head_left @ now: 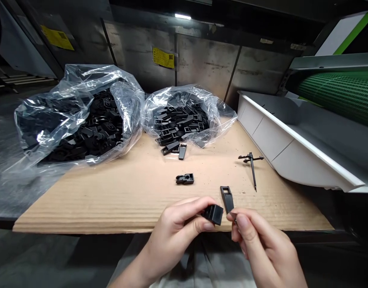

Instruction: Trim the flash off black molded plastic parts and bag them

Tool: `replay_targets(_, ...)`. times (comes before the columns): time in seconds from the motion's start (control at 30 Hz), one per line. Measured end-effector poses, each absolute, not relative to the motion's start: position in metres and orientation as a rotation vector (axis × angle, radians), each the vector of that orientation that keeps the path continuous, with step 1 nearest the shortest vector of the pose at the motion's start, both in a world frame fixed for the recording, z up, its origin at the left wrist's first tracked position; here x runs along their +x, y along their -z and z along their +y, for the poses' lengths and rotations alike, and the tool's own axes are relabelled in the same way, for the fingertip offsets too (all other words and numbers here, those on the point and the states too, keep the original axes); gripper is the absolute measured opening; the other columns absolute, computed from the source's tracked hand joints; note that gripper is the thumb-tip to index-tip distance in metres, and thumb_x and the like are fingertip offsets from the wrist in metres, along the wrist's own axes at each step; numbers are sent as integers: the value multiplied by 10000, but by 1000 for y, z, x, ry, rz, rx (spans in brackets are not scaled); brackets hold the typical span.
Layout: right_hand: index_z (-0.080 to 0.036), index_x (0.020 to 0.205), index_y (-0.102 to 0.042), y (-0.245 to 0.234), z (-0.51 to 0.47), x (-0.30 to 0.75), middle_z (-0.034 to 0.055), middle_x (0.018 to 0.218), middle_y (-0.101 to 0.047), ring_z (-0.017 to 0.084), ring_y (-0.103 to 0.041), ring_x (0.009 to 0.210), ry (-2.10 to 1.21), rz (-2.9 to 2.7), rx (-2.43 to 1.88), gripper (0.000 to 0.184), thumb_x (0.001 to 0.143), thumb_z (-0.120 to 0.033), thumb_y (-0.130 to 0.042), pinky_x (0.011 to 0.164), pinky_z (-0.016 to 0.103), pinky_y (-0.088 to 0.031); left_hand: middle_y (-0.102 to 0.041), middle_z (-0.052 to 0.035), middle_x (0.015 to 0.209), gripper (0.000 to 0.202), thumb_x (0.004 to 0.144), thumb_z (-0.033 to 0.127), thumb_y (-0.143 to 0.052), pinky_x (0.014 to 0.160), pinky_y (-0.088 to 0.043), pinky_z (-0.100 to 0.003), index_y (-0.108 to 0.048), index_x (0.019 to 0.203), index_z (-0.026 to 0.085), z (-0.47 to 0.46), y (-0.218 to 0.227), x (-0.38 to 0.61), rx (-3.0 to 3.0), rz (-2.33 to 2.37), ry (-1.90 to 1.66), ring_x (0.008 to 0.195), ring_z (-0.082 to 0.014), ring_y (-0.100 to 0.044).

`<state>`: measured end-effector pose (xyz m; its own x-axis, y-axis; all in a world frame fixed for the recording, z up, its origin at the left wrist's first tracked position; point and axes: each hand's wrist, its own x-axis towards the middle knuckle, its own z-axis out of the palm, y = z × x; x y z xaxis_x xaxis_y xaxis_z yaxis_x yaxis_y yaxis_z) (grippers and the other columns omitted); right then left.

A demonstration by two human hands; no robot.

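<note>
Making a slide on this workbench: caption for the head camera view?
Left hand holds a black plastic block, right hand a black slotted strip, above corrugated cardboard.

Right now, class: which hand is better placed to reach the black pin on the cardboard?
Right, probably: the right hand sits nearer the pin, though it pinches a black frame; the left hand, farther, grips a black block.

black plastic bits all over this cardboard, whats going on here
A person's left hand grips a black plastic block, and the right hand pinches a flat black plastic frame close beside it. On the cardboard sheet lie a similar black part and a thin black spiked piece. Behind them, two clear plastic bags hold many more black parts.
</note>
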<state>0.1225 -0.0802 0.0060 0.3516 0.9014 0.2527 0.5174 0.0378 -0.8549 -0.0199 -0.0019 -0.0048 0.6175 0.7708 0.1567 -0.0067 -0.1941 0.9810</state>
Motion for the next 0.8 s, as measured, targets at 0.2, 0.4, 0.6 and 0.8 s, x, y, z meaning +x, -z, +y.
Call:
replay_targets(0.2,-193,621,-487,-7,-69,119,-34,522,-447,80,-448,456,-273,-1501,-1555,261,865,-215,-398,451,191,-338,-650,0,865,125,833,213,-534,731,-441,-179,-642,896,205,-1,5,-19,1703,633,-849,801,-147,-583)
replay_targets(0.4,-186,636,-472,-2,-70,122,-32,533,-448,79,-433,462,-262,-1531,-1565,247,869,-203,-393,457,192,-328,-669,-2,844,142,822,227,-547,718,-454,-199,-658,908,212,-1,7,-16,1741,683,-876,797,-164,-597)
replay_targets(0.6,-184,594,-492,4,-76,111,-18,515,-464,85,-428,449,-294,-1651,-1479,314,873,-183,-349,433,201,-310,-685,-34,863,212,772,219,-590,670,-488,-240,-670,965,182,-1,7,-12,1586,800,-917,741,-182,-617)
replay_targets(0.8,-187,640,-565,1,-88,120,-16,528,-520,83,-482,459,-452,-1407,-1485,260,852,-243,-424,445,173,-368,-680,-37,880,215,773,206,-591,764,-462,-263,-666,972,173,2,5,-14,1528,790,-894,813,-194,-610)
